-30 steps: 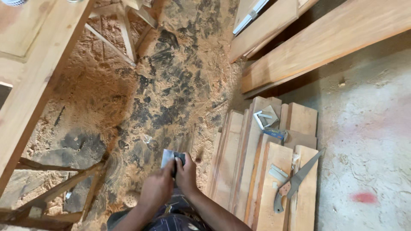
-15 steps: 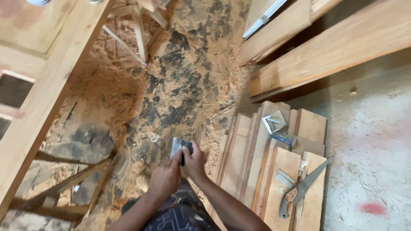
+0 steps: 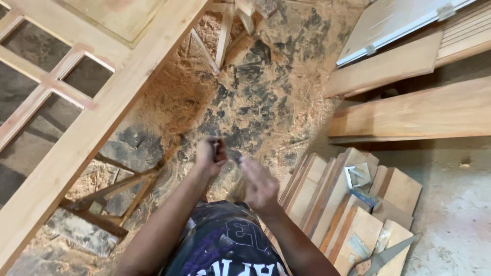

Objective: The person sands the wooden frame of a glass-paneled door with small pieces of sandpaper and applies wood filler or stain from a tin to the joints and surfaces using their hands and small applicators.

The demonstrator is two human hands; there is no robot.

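A small dark object (image 3: pixel 217 148) is pinched in the left hand (image 3: pixel 210 156) while the right hand (image 3: pixel 261 184) is spread open, so it could be lost if dropped into the sawdust-covered floor (image 3: pixel 255 107).

Wooden door frame (image 3: pixel 87 128) left; stacked boards (image 3: pixel 332 199), handsaw (image 3: pixel 381 259) right; sawdust floor (image 3: pixel 255 102) between.

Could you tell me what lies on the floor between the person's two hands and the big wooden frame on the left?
In the head view, only sawdust-strewn floor separates the left hand and right hand from the wooden frame; thin wooden struts lie lower down.
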